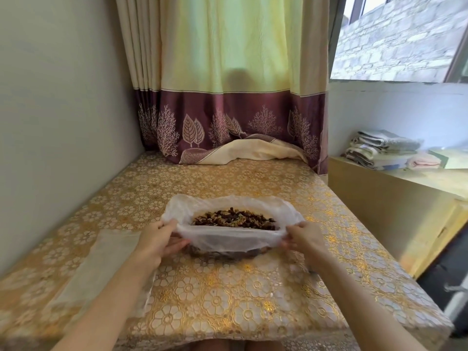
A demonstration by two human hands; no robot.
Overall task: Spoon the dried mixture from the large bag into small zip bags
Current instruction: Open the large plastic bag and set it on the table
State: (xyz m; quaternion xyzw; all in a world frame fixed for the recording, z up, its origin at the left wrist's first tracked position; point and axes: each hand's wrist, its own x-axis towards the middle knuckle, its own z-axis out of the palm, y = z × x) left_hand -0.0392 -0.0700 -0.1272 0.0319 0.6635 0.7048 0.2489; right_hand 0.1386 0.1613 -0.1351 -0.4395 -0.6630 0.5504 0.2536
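A large thin white plastic bag point(228, 240) sits in the middle of the table, its mouth rolled down and wide. Dark brown dried mixture point(234, 219) fills it. My left hand point(159, 236) pinches the rim on the left side. My right hand point(302, 236) pinches the rim on the right side. Clear small zip bags point(101, 269) lie flat on the table to the left, partly under my left forearm. No spoon shows.
The table point(228, 295) wears a gold floral cloth and stands against a wall on the left. A maroon-hemmed curtain point(228, 117) hangs behind it. A low wooden ledge point(395, 206) with folded towels point(382, 150) is on the right.
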